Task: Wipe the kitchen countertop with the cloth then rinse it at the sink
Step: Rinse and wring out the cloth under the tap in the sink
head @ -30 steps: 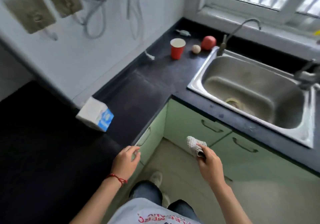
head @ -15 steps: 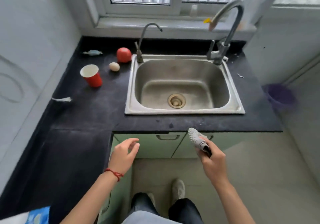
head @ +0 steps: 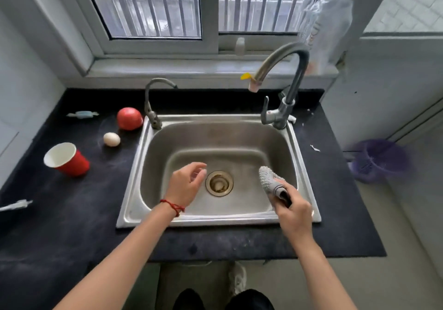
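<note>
My right hand [head: 291, 211] grips a bunched grey cloth [head: 269, 179], held over the right side of the steel sink [head: 134, 180]. The cloth's nubby end sticks up out of my fist. My left hand [head: 185, 185] hovers over the basin just left of the brass drain [head: 219, 183], fingers loosely spread and holding nothing. A tall curved tap [head: 285, 82] rises at the sink's back right, its spout above the basin; no water runs. The black countertop [head: 79, 216] surrounds the sink.
A red cup [head: 68, 160], an egg [head: 111, 139], a tomato [head: 129, 118] and a wrapped sweet [head: 82, 114] sit left of the sink. A smaller tap [head: 152, 103] stands at the back left. A purple basket [head: 381, 160] is on the floor to the right.
The view has turned from the left counter to face the sink. Both hands moved forward from in front of the cabinets to over the basin, the cloth still in my right hand.
</note>
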Tool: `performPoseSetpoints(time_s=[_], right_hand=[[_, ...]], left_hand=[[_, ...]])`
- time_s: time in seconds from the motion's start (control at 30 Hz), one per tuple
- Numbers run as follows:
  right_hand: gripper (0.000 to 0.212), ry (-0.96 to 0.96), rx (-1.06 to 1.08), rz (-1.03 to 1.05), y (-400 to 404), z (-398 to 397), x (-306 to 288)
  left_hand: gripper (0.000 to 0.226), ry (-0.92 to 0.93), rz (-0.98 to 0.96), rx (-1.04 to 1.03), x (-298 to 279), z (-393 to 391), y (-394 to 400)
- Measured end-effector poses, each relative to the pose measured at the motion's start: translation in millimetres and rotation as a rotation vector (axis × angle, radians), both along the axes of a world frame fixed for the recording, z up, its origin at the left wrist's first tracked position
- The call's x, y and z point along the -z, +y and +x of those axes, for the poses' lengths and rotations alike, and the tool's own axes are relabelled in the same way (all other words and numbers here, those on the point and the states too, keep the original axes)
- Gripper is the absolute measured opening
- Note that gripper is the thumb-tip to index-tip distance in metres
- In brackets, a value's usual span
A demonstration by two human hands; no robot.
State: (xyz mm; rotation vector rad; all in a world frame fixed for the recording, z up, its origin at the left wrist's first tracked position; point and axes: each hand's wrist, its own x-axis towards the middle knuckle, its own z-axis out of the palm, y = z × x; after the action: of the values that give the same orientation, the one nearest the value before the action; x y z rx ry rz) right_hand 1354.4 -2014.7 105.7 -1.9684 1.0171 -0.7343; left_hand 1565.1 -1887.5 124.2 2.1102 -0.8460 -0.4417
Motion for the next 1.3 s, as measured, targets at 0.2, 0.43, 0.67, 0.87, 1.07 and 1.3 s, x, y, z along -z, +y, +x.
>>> performPoseSetpoints(time_s=[0.2, 0.43, 0.67, 0.87, 1.07, 1.3], right_hand=[[0.038, 0.011, -0.036, 0.031, -57.1, 20.1, 7.2], [0.041, 0.024, 0.005, 0.054, -71.6, 38.4, 20.8], [0.043, 0.031, 0.066, 0.102, -77.7, 51.8, 40.4], [0.042, 0.024, 0.102, 0.109, -81.2, 62.5, 44.0], [0.041, 0.035, 0.104, 0.13, -81.2, 64.1, 45.8], [0.041, 0.064, 0.139, 0.131, -79.1, 63.4, 47.9]], left_hand=[[0.023, -0.053, 0.009, 0.022, -10.8, 44.5, -79.5], [0.024, -0.064, -0.005, 0.179, -4.7, 81.0, -163.3], [0.033, -0.03, -0.088, 0.276, 12.5, 81.6, -245.8], [0.036, 0.053, -0.131, 0.344, 27.9, 81.6, -286.1], [0.013, 0.089, -0.163, 0.304, 44.4, 86.4, -302.2], [0.014, 0.065, -0.156, 0.322, 50.7, 91.0, -297.7]])
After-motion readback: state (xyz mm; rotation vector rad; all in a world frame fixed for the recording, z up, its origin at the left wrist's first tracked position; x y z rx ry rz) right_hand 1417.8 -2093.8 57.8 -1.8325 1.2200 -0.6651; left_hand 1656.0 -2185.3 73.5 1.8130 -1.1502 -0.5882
